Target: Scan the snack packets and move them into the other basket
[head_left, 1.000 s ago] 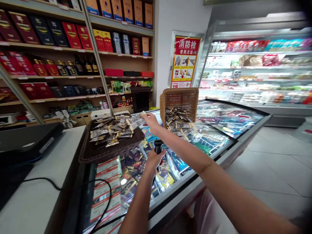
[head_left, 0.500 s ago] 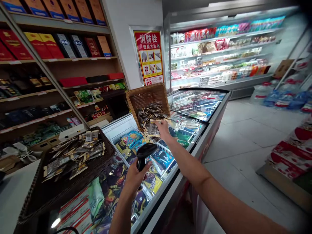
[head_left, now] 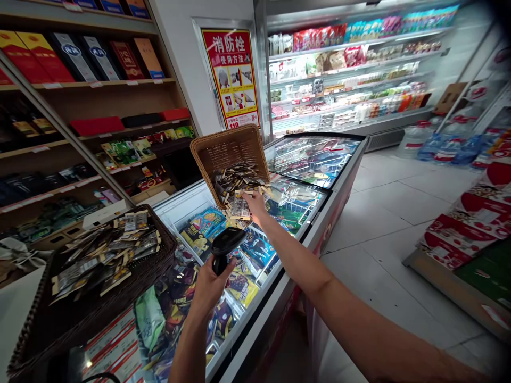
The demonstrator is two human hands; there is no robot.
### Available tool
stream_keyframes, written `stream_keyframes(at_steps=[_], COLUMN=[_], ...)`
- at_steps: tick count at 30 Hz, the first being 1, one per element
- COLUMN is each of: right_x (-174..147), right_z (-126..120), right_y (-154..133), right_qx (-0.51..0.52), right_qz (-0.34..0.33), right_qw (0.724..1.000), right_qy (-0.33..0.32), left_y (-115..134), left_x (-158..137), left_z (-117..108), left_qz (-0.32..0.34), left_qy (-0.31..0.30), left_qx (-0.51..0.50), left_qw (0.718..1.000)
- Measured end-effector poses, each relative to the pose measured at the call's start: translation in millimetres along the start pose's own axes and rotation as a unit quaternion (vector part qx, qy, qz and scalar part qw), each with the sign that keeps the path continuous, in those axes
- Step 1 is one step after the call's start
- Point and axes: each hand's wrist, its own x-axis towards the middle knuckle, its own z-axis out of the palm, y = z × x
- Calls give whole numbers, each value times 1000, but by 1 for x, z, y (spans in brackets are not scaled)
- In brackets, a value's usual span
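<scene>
My left hand (head_left: pixel 211 279) is closed around the handle of a black barcode scanner (head_left: pixel 228 242), held over the chest freezer. At the open front of a tan wicker basket (head_left: pixel 227 146), my right hand (head_left: pixel 255 206) pinches a small flat clear packet (head_left: pixel 240 208) with cream-coloured ends. Behind it, similar packets (head_left: pixel 235 178) lie heaped in the tilted basket. To the left, a dark brown wicker tray (head_left: pixel 91 306) bears more such packets (head_left: pixel 107 250) in a loose pile.
Bagged frozen goods (head_left: pixel 207 221) fill the chest freezer (head_left: pixel 255 324) beneath my hands. Shelves of boxes (head_left: pixel 123 61) stand at left. A lit refrigerated display (head_left: pixel 347 80) is at the back. Red-and-white cartons (head_left: pixel 471 229) and water bottles (head_left: pixel 451 141) stand across the tiled floor (head_left: pixel 367 223).
The whole view has shifted slightly, so the scene sits further left and a little higher. Both hands keep their holds, the left on the scanner and the right on a packet at the basket.
</scene>
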Motion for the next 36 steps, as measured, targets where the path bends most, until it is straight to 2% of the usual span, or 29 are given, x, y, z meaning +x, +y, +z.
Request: stream_keyframes(at_steps=[7, 13, 20, 24, 29, 34, 36], right_x=[-11, -6, -2, -4, -4, -4, 0], right_z=[-1, 0, -2, -2, 1, 2, -2], right_y=[-6, 0, 0, -2, 0, 1, -1], right_qx=[19, 11, -2, -7, -6, -3, 13], right_qz=[2, 3, 4, 8, 14, 26, 19], right_qw=[1000, 1000, 1000, 1000, 1000, 1000, 1000], right_qy=[-11, -8, -2, 5, -7, -18, 2], left_y=[-6, -7, -20, -18, -12, -9, -12], left_x=[2, 4, 11, 12, 10, 8, 9], left_z=[-2, -6, -7, -7, -7, -8, -9], left_qz=[21, 22, 37, 38, 29, 26, 28], left_qy=[22, 69, 78, 77, 105, 104, 104], left_qx=[28, 72, 111, 101, 157, 154, 150], left_qw=[999, 995, 990, 991, 982, 982, 983])
